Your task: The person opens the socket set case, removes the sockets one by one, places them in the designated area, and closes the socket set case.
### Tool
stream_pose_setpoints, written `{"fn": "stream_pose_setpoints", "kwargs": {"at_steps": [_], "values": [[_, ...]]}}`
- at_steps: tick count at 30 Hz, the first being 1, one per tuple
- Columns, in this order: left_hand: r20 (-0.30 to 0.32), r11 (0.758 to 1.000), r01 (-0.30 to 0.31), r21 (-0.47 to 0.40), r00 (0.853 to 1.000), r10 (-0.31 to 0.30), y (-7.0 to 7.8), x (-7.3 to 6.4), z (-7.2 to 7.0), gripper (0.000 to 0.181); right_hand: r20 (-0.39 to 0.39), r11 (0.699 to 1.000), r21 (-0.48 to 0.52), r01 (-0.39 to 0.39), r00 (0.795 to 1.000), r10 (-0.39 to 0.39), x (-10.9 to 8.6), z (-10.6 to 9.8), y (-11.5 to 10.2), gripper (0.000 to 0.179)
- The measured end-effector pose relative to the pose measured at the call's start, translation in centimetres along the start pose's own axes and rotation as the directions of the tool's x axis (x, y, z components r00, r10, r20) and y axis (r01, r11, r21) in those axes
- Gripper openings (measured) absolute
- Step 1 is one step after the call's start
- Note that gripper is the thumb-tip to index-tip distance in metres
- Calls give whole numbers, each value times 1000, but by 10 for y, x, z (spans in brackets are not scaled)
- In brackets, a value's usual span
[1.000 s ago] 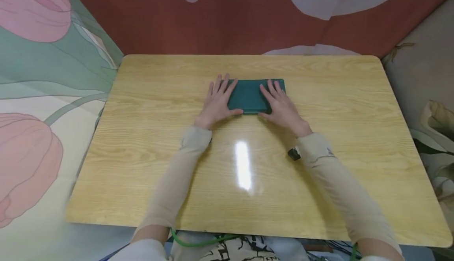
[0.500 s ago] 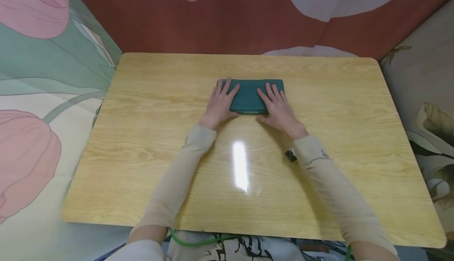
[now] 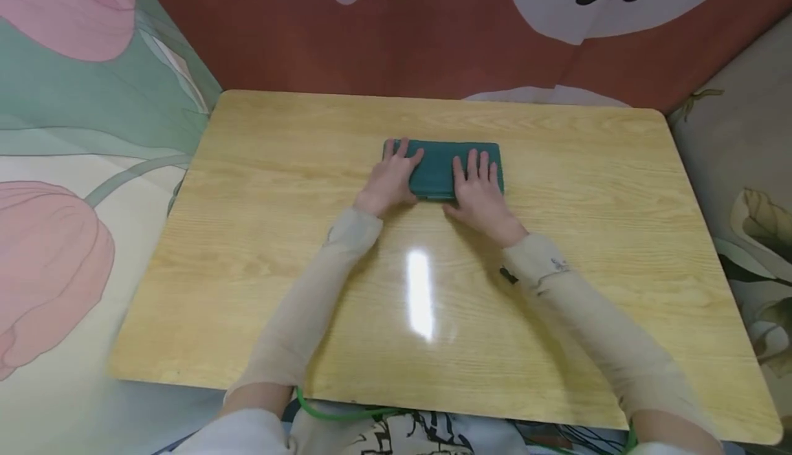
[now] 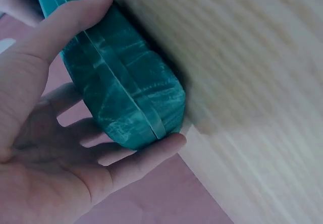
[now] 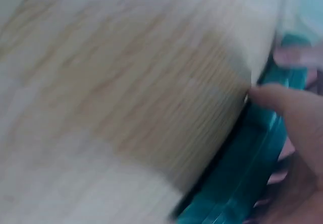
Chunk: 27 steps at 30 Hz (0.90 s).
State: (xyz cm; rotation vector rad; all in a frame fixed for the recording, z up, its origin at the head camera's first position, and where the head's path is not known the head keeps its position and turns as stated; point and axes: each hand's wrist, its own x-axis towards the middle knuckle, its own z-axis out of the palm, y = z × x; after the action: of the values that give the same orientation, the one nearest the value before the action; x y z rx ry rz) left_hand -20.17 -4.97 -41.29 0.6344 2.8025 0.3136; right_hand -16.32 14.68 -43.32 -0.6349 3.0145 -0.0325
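Note:
A teal plastic case (image 3: 433, 173) lies flat near the middle of the table, its long front side facing me. My left hand (image 3: 390, 180) holds its left end, fingertips on the lid and thumb against the front. In the left wrist view, that thumb lies over the front side of the case (image 4: 121, 82) beside a latch, the other fingers behind it. At the right end, my right hand (image 3: 482, 201) rests its fingers over the lid. The right wrist view shows the right thumb (image 5: 272, 98) bent onto the front side of the case.
The light wooden table (image 3: 247, 269) has rounded corners. A red patterned backdrop (image 3: 371, 49) stands behind it, with a floral one (image 3: 56, 249) on the left. A green cord (image 3: 334, 414) and dark cables (image 3: 588, 436) lie near the front edge.
Both hands have drawn closer in around the case, the left fingers coming lower and the left thumb tucking against the front. The case stays in about the same place while the head view tilts slightly.

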Motion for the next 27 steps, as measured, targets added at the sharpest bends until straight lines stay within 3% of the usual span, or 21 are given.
{"fn": "stream_pose_setpoints", "kwargs": {"at_steps": [2,4,7,10,14,22,27], "values": [[3,1000,-4,-6,1000,4,1,3,-3,97,-101,995,-101,-12,995,2,2,5,-7,87],[10,1000,-4,-1,1000,4,2,5,-5,96,-215,978,-205,-44,977,-1,6,9,-14,67],[17,1000,-6,19,1000,6,4,6,-7,95,-296,924,-367,-107,955,-7,10,12,-24,41],[18,999,-13,46,1000,12,6,6,-8,96,-238,849,-513,-131,971,6,13,9,-30,36],[14,998,-16,63,1000,15,7,6,-9,97,-140,795,-596,-112,990,35,15,2,-34,37],[45,996,-10,89,999,6,8,4,-9,97,-99,844,-527,-99,994,55,10,-2,-37,38],[30,992,-18,124,999,15,7,2,-4,95,-110,924,-377,-56,994,16,2,2,-30,43]]}}
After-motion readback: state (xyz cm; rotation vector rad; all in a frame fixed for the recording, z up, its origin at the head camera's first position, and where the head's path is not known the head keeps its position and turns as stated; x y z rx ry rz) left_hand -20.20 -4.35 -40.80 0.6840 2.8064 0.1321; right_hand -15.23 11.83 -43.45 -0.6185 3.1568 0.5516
